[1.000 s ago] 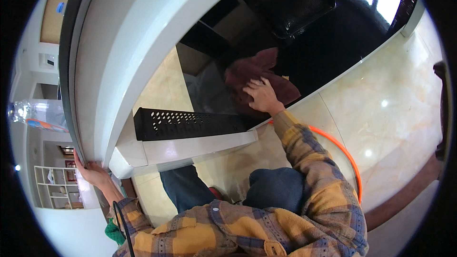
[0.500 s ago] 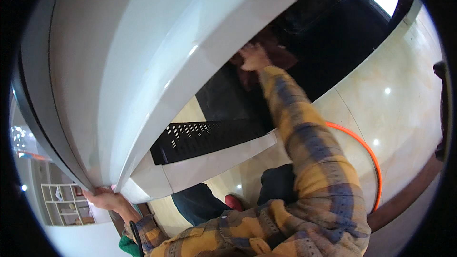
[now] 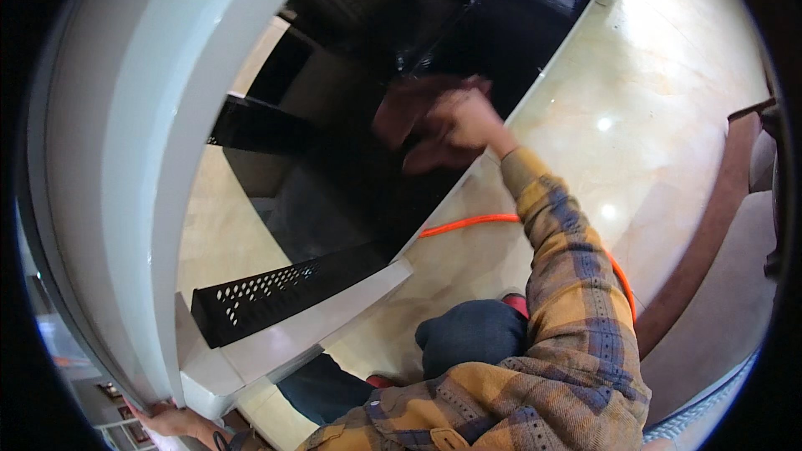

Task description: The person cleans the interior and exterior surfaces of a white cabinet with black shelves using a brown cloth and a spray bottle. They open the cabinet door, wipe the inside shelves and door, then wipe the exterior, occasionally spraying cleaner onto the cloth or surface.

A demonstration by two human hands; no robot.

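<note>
My right hand [image 3: 469,119], blurred by motion, is closed on a dark reddish-brown cloth [image 3: 403,108]. The cloth lies bunched and spread against a glossy black surface [image 3: 342,200] framed by white parts. At the lower left, my left hand [image 3: 171,422] grips the lower edge of a large curved white panel [image 3: 134,200]; some of its fingers are hidden behind that edge. A black perforated strip [image 3: 263,294] runs along the near end of the black surface, beside a white frame bar [image 3: 309,317].
An orange hose or cable [image 3: 468,223] curves over the pale, shiny tiled floor [image 3: 660,117] and passes behind my right forearm. Grey upholstered furniture with a brown base [image 3: 706,234] stands at the right. Shelves [image 3: 125,433] show at the lower left.
The view has shifted, showing more of the black surface and the floor at right. My right hand has drawn the cloth nearer the black surface's right edge. My left hand stays at the panel edge.
</note>
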